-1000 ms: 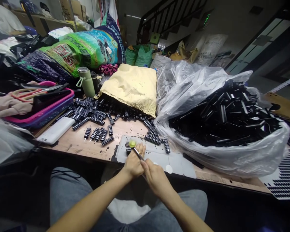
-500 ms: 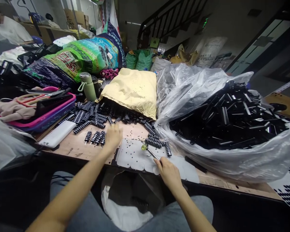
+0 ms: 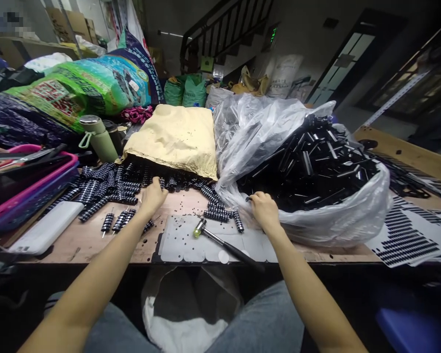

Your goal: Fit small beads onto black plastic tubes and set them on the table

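Note:
My left hand (image 3: 155,195) reaches to the front of a pile of black-and-white ridged cylinders (image 3: 91,189), its fingers curled closed against one cylinder at the pile's edge. At the near lip of a clear plastic bag (image 3: 338,228), my right hand (image 3: 264,211) pinches a small black piece (image 3: 248,199), partly hidden by the fingers. A small hammer (image 3: 224,241) with a yellow-green face and dark handle lies on the pale mat (image 3: 176,240) between my hands. Several cylinders on thin pins (image 3: 108,223) stand left of my left forearm.
Shiny black strips (image 3: 308,162) fill the plastic bag. A cream cushion-like bundle (image 3: 172,139) sits behind the pile. To the left are a pink basket (image 3: 68,169), a white box-shaped object (image 3: 49,228) and a green flask (image 3: 98,139). An open sack (image 3: 183,328) hangs between my knees.
My right hand has let go of the hammer, which now lies on the mat, and has moved up to the bag. My left hand has moved to the pile's edge. The view has turned right.

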### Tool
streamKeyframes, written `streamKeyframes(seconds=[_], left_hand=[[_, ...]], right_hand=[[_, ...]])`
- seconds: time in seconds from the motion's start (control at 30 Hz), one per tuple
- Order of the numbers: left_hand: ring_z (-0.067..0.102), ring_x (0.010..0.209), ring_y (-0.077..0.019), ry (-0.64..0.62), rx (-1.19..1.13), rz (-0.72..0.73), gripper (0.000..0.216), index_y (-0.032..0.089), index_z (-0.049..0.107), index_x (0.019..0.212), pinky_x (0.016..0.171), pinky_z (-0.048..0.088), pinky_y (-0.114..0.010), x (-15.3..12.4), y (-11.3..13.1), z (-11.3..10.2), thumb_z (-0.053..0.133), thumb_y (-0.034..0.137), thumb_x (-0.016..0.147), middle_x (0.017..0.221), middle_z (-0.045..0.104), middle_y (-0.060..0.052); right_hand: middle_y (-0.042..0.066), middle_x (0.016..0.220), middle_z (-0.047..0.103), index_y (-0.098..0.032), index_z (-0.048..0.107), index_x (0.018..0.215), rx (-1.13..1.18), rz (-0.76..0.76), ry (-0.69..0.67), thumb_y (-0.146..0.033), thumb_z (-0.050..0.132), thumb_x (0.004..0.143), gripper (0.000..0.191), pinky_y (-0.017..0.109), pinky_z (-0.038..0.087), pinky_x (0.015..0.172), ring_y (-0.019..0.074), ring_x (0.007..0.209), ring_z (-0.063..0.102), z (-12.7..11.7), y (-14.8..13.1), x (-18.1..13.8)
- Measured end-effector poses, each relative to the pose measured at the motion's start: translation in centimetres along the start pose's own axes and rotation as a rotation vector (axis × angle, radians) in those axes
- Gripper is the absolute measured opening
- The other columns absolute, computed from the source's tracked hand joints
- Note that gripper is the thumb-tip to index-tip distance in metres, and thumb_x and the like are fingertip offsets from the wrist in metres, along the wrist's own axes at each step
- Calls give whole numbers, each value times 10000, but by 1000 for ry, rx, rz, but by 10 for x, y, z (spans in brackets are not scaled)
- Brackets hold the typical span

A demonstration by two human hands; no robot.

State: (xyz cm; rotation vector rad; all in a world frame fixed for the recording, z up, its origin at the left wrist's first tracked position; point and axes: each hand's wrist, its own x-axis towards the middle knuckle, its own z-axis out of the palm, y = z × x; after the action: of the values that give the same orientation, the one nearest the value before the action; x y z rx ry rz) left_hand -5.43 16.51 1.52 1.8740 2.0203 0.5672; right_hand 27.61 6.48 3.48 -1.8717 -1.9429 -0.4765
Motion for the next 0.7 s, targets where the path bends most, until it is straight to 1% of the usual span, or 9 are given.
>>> streamKeyframes(seconds=[0.07,0.13,0.2,0.27,0.37,0.47,0.53,0.63,0.7], left_hand=[[601,717,-176,-107,-371,-18,465,122,325,1215,607,458,-276,-27,14,4,446,178,770,934,595,-128],[532,516,-98,-324,-778,-122,383,142,378,1146,438,396,-204,-56,29,10,444,184,771,814,575,-67],[439,415,-53,-571,-1081,-185,241,144,473,969,339,281,-157,-84,43,16,489,277,768,706,538,-20],[366,369,-29,-737,-1240,-197,240,142,491,762,310,198,-139,-104,52,22,583,358,708,588,486,21],[304,335,-20,-676,-1256,-196,304,151,463,641,310,185,-143,-120,53,26,681,361,614,462,400,72],[339,351,-43,-446,-1094,-107,273,146,520,677,339,255,-173,-128,44,28,663,374,635,473,444,60],[428,431,-76,-246,-942,45,234,147,550,668,416,339,-193,-135,39,29,635,365,673,525,500,32],[530,621,-131,28,-767,349,168,160,577,691,584,413,-229,-146,34,32,560,316,752,649,571,-15],[549,699,-148,72,-725,502,143,169,589,761,653,424,-251,-153,34,35,508,283,791,727,593,-35]], right_hand=[[121,872,606,-105,637,881,34,-65,-23,-230,293,893,366,294,403,700,168,828,531,3,-3,1],[95,899,626,-147,639,915,97,-156,-29,-211,355,877,294,304,429,731,160,832,556,7,-21,-10],[70,929,640,-202,631,949,244,-329,-39,-209,401,862,246,328,456,742,162,845,578,10,-50,-29],[52,939,647,-230,621,966,447,-533,-52,-198,410,859,238,339,474,746,162,876,588,11,-79,-49],[54,1030,622,-232,586,1040,615,-560,-47,-169,403,851,271,354,460,829,162,974,562,5,-106,-64],[107,1232,493,-207,482,1186,730,-252,-123,-353,552,764,452,431,381,942,238,1153,435,-10,-115,-59],[144,1252,453,-188,402,1237,935,113,-278,-540,593,668,695,457,401,912,276,1143,440,-20,-121,-52],[117,1029,568,-185,420,1156,1421,647,-694,-706,430,680,706,396,493,744,218,887,593,-27,-136,-47],[65,873,589,-178,481,1035,1662,813,-887,-711,399,695,637,340,500,696,162,753,604,-26,-147,-48]])
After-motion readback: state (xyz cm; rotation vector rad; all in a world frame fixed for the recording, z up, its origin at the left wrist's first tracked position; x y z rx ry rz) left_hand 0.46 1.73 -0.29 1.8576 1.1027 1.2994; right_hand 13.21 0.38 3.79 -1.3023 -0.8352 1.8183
